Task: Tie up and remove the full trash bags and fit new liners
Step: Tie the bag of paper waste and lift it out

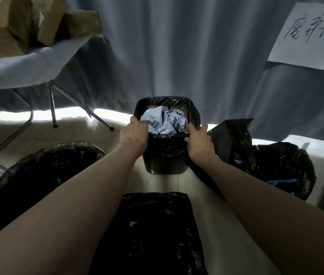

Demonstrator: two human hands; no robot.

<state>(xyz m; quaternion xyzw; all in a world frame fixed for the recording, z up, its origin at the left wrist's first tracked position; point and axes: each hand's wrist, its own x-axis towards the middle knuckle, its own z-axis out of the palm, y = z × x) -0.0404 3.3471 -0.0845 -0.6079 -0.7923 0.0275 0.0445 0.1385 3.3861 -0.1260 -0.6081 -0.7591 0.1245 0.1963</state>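
At frame centre, I am gripping the black liner [169, 143] of a small bin [165, 167] with both hands, left hand [136, 133] and right hand [198, 140] curling over its near rim; crumpled pale paper [164, 122] is filling it.

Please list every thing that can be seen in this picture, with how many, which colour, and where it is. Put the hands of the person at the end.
small bin: one, black, centre, on the floor
liner: one, black, folded over the small bin's rim
crumpled sheet: pale grey-blue, inside the small bin
round bin: one, black-lined, left
lined bin: one, black, right, something blue inside
loose bag: one, black, between the small bin and the lined bin
flat bag: one, black, near floor
cardboard boxes: several, brown, on the table top left
folding table: one, white cloth, metal legs
curtain: grey, behind
paper sign: one, white, handwritten, top right
left hand: grips the liner at the rim's left
right hand: grips the liner at the rim's right
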